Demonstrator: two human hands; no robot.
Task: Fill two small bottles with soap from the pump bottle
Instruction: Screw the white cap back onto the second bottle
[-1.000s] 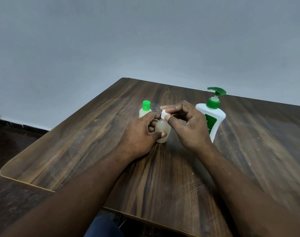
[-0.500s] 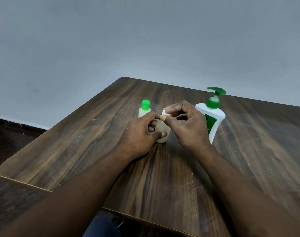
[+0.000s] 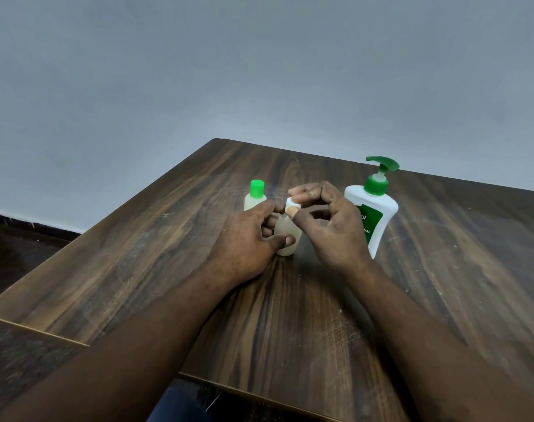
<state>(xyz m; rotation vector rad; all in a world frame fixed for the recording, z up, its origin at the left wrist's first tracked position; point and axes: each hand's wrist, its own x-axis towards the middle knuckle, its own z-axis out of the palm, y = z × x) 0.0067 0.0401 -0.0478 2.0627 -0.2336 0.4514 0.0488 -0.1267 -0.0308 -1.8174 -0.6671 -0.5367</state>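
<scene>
Dark wood counter point(image 3: 131, 269) against a grey wall point(image 3: 259, 71). The left hand point(image 3: 244, 243) grips the small bottle point(image 3: 286, 239) upright mid-counter. The right hand point(image 3: 332, 233) fingers point(image 3: 303, 197) pinch its white cap point(image 3: 291, 203), with the pump bottle point(image 3: 375, 217) just beside.

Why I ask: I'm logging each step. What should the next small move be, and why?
Probably twist the white cap with the right hand: its thumb and finger pinch it, while the left hand grips the small bottle upright on the table. Loosening or tightening, I cannot tell.
</scene>
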